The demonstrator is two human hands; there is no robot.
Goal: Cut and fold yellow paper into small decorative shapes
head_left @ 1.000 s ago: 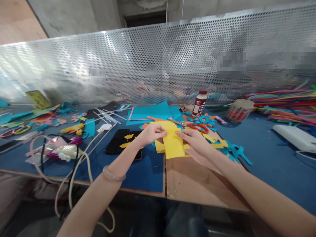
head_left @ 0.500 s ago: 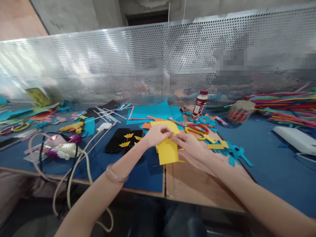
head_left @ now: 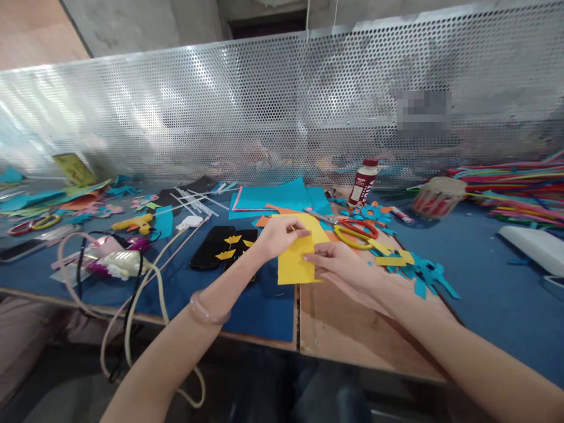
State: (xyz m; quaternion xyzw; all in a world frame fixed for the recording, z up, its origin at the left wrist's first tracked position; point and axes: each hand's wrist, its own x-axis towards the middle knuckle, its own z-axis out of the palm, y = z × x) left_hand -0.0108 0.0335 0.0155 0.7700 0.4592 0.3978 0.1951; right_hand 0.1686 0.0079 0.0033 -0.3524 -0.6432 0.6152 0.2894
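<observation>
Yellow paper (head_left: 293,267) has the right hand (head_left: 339,261) slid lower now, clamped on its right edge, left hand (head_left: 278,236) pinching higher up, near the scissors (head_left: 361,229); probably a lining-up step, so next calls for steady fingers.

A smooth, rounded bangle (head_left: 204,314), pale, glossy and faintly pinkish-grey, rings the left forearm (head_left: 163,359) behind the left hand (head_left: 282,237); the right forearm (head_left: 434,325) is bare; dark bluish legwear (head_left: 328,395), too blurred for detail, shows at the near edge.
</observation>
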